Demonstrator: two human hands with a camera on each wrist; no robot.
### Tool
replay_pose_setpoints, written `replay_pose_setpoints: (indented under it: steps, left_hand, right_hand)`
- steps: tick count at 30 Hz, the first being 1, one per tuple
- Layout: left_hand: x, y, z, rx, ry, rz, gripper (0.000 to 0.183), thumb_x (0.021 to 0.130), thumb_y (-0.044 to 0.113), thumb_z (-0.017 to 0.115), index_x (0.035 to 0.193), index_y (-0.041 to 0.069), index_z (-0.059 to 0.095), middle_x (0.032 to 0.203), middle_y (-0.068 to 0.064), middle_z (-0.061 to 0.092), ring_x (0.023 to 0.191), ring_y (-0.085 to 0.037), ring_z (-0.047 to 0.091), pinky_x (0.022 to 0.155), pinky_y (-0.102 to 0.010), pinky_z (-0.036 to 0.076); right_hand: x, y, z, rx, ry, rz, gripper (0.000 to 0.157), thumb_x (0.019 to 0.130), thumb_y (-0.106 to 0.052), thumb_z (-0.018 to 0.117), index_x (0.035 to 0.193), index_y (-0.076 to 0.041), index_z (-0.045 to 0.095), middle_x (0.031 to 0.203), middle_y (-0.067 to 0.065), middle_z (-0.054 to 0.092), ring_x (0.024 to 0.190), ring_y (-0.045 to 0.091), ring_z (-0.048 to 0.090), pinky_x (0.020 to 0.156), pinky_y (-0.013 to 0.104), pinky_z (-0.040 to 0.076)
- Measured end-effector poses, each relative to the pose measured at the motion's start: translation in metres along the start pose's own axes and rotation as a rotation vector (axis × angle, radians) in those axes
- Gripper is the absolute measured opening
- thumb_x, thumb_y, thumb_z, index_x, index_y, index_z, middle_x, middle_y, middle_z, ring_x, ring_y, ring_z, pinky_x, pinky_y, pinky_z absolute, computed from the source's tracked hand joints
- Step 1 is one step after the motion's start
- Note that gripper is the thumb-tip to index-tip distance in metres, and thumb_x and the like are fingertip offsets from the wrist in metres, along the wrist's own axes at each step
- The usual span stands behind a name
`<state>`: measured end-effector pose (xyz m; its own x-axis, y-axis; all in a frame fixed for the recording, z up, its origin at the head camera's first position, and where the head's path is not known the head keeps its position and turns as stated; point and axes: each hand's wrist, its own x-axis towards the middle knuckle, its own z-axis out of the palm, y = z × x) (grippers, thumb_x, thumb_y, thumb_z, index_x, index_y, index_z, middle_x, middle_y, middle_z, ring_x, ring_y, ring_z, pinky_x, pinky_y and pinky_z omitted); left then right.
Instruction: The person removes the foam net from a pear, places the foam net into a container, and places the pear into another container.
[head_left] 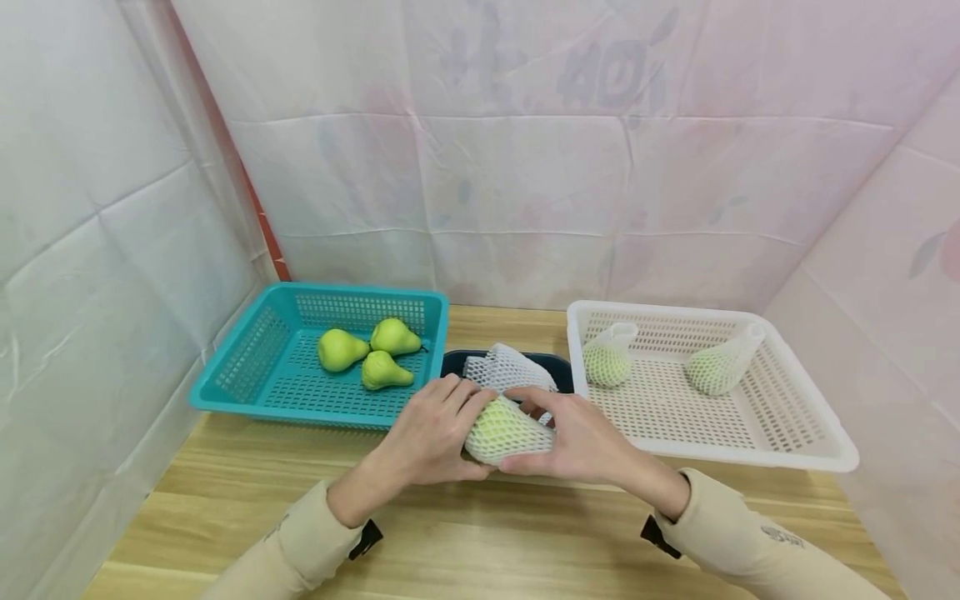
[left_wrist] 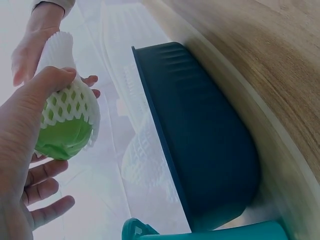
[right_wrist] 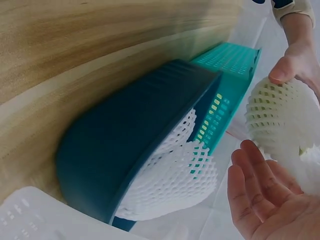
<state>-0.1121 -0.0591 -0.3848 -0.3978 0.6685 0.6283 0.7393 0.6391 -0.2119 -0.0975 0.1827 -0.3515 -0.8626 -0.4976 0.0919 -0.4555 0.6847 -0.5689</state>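
A green pear (head_left: 497, 433), partly covered by a white foam net (left_wrist: 57, 47), is held above the table's front area. My left hand (head_left: 438, 429) grips it, thumb on the net and fingers around the other side. In the left wrist view the pear's bare rounded end (left_wrist: 65, 137) shows below the net's edge. My right hand (head_left: 581, 437) is around the net's narrow end, its thumb and fingers spread apart. The right wrist view shows its fingers (right_wrist: 255, 185) loosely bent beside the net. Behind both hands, a dark blue bin (left_wrist: 195, 135) holds white foam nets (head_left: 513, 367).
At left stands a teal basket (head_left: 225, 379) with three bare pears (head_left: 382, 371). A white basket (head_left: 813, 417) at right contains two netted pears (head_left: 716, 369). All stand on a wooden table (head_left: 525, 542), with pale sheeting (head_left: 517, 167) behind and at both sides.
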Motion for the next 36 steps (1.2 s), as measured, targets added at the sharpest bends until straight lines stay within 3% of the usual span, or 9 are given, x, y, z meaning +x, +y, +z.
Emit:
replay_pose_setpoints:
  steps: [6, 13, 19, 28, 36]
  left_hand:
    - [0.001, 0.002, 0.001, -0.001, 0.006, 0.011, 0.090, 0.058, 0.072, 0.085, 0.123, 0.011, 0.069, 0.106, 0.000, 0.071, 0.091, -0.016, 0.061, 0.079, -0.028, 0.057]
    - [-0.001, 0.003, 0.002, -0.013, 0.016, 0.025, 0.090, 0.061, 0.073, 0.084, 0.125, 0.012, 0.071, 0.108, 0.000, 0.072, 0.094, -0.016, 0.063, 0.083, -0.028, 0.059]
    - [-0.003, 0.002, 0.003, -0.034, 0.044, 0.029, 0.099, 0.065, 0.078, 0.083, 0.133, 0.008, 0.069, 0.113, -0.001, 0.072, 0.096, -0.016, 0.064, 0.084, -0.028, 0.058]
    - [-0.007, -0.003, 0.001, -0.098, 0.014, 0.036, 0.118, 0.063, 0.090, 0.077, 0.143, 0.005, 0.060, 0.123, -0.004, 0.072, 0.111, -0.020, 0.066, 0.096, -0.032, 0.059]
    - [-0.015, -0.011, -0.004, -0.187, -0.016, 0.071, 0.103, 0.069, 0.073, 0.083, 0.144, 0.006, 0.060, 0.130, -0.006, 0.069, 0.118, -0.024, 0.066, 0.101, -0.039, 0.059]
  right_hand:
    - [0.001, 0.001, 0.006, -0.008, -0.002, 0.000, 0.079, 0.074, -0.061, 0.088, 0.139, -0.024, 0.066, 0.103, -0.009, 0.076, 0.086, 0.003, 0.065, 0.070, 0.020, 0.051]
    - [0.001, 0.004, 0.008, 0.012, 0.005, -0.016, 0.077, 0.072, -0.059, 0.090, 0.138, -0.026, 0.066, 0.105, -0.007, 0.077, 0.087, 0.003, 0.065, 0.072, 0.022, 0.053]
    - [0.001, 0.009, 0.008, 0.090, 0.023, -0.052, 0.074, 0.072, -0.049, 0.093, 0.137, -0.024, 0.066, 0.104, -0.008, 0.075, 0.088, 0.006, 0.065, 0.072, 0.021, 0.055]
    - [-0.002, 0.013, 0.005, 0.149, 0.005, -0.028, 0.073, 0.074, -0.042, 0.093, 0.138, -0.020, 0.065, 0.101, -0.006, 0.073, 0.085, 0.009, 0.065, 0.072, 0.023, 0.056]
    - [-0.006, 0.015, 0.001, 0.142, -0.015, -0.026, 0.073, 0.073, -0.040, 0.092, 0.138, -0.020, 0.065, 0.105, -0.005, 0.075, 0.087, 0.009, 0.066, 0.073, 0.022, 0.055]
